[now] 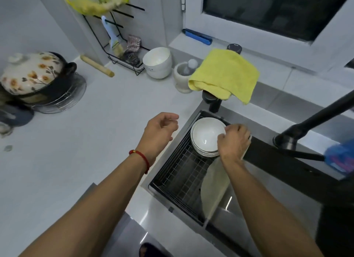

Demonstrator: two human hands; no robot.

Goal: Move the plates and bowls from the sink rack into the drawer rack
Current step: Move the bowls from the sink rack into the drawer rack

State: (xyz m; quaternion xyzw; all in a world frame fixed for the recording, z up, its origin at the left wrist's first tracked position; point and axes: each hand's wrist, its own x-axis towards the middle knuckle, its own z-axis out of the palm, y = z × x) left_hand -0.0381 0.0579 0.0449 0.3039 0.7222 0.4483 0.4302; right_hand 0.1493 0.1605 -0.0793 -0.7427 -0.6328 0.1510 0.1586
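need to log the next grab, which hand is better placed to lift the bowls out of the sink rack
Right. The right hand is already at the rim of the stacked bowls in the sink rack. The left hand hovers open over the counter beside the sink, touching nothing.

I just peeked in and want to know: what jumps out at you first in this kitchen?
The bright yellow cloth draped over the tap behind the sink stands out most. Just below it, the right hand grips the rim of a stack of white bowls in the sink rack. At far left on the counter sits a flowery pot.
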